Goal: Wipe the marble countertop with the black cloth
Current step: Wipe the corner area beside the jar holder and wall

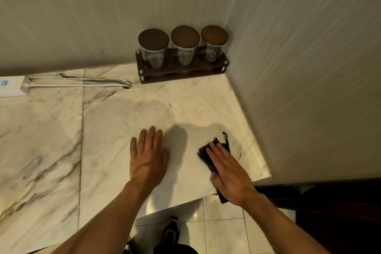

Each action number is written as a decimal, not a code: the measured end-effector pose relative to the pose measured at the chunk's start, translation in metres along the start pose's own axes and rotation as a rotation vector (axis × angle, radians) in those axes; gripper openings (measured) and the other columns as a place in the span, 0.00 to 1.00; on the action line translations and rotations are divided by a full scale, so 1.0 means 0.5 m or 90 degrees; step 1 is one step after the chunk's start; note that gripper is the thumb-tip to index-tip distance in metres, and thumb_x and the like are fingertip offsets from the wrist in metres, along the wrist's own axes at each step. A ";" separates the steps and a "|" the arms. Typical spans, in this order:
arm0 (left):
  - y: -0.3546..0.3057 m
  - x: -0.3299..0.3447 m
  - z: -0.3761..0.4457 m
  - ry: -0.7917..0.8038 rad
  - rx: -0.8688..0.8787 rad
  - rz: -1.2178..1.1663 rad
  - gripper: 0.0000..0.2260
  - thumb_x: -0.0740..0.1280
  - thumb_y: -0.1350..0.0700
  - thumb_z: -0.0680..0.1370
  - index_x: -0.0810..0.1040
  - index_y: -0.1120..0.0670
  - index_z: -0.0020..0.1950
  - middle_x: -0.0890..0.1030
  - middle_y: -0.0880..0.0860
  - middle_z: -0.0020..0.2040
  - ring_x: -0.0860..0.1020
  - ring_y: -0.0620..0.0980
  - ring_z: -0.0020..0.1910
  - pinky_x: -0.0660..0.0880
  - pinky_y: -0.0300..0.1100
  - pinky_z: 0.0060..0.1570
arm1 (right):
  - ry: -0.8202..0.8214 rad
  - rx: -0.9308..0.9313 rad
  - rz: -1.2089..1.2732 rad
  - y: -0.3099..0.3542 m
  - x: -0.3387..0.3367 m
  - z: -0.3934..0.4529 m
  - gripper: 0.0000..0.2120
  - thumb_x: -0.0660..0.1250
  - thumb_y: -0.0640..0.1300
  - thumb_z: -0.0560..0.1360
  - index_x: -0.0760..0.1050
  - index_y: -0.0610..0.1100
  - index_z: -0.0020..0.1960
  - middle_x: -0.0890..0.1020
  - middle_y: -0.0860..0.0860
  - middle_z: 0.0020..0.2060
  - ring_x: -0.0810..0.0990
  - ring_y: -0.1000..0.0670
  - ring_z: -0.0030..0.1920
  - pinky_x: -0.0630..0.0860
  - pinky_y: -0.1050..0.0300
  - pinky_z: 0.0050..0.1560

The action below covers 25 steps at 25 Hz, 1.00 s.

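The marble countertop [115, 121] is pale with grey veins and fills the lower half of the view. My right hand [228, 173] lies flat on the black cloth [206, 155], pressing it to the counter near the right wall and front edge. Most of the cloth is hidden under the palm; a corner sticks out past the fingertips and another bit hangs over the counter's front edge. My left hand [148, 154] rests flat on the bare marble, fingers spread, a hand's width left of the cloth, holding nothing.
Three glass jars with dark round lids stand in a wooden rack [182, 73] in the back corner. A white power strip [12, 86] and its cables [82, 81] lie along the back wall at left. Walls close the back and right sides. Tiled floor and a shoe [171, 231] show below.
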<state>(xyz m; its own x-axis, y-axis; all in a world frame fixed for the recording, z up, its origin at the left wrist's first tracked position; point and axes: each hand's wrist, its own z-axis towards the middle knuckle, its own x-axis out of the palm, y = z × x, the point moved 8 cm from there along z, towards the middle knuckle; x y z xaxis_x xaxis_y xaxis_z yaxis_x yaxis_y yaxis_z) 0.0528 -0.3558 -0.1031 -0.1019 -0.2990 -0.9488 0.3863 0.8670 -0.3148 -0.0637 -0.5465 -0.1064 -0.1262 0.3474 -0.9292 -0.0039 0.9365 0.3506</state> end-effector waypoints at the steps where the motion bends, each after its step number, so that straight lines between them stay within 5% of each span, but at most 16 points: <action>1: 0.001 0.006 -0.002 0.010 -0.002 0.004 0.26 0.49 0.46 0.79 0.64 0.57 0.73 0.64 0.58 0.74 0.57 0.60 0.74 0.49 0.59 0.72 | 0.013 -0.014 0.000 -0.004 -0.004 0.001 0.29 0.52 0.48 0.78 0.48 0.48 0.77 0.48 0.53 0.77 0.41 0.56 0.76 0.51 0.53 0.75; 13: 0.003 0.026 -0.005 0.057 -0.018 0.084 0.26 0.49 0.44 0.80 0.57 0.55 0.76 0.59 0.57 0.76 0.53 0.58 0.75 0.47 0.59 0.72 | 0.093 -0.154 -0.037 -0.031 -0.028 0.080 0.30 0.56 0.48 0.78 0.50 0.47 0.77 0.50 0.52 0.77 0.44 0.55 0.76 0.50 0.54 0.75; 25: 0.001 0.018 0.000 0.067 -0.029 0.061 0.26 0.54 0.45 0.79 0.63 0.55 0.74 0.64 0.56 0.74 0.56 0.59 0.74 0.51 0.61 0.71 | 0.052 -0.144 -0.070 -0.084 -0.069 0.293 0.31 0.54 0.50 0.77 0.50 0.46 0.78 0.51 0.52 0.77 0.45 0.54 0.77 0.47 0.56 0.75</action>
<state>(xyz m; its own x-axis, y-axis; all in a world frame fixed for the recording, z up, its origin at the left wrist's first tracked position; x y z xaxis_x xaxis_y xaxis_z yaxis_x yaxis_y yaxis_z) 0.0522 -0.3583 -0.1119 -0.1629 -0.1722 -0.9715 0.3574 0.9075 -0.2208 0.0862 -0.5909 -0.1061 -0.1918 0.2307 -0.9539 -0.2432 0.9305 0.2740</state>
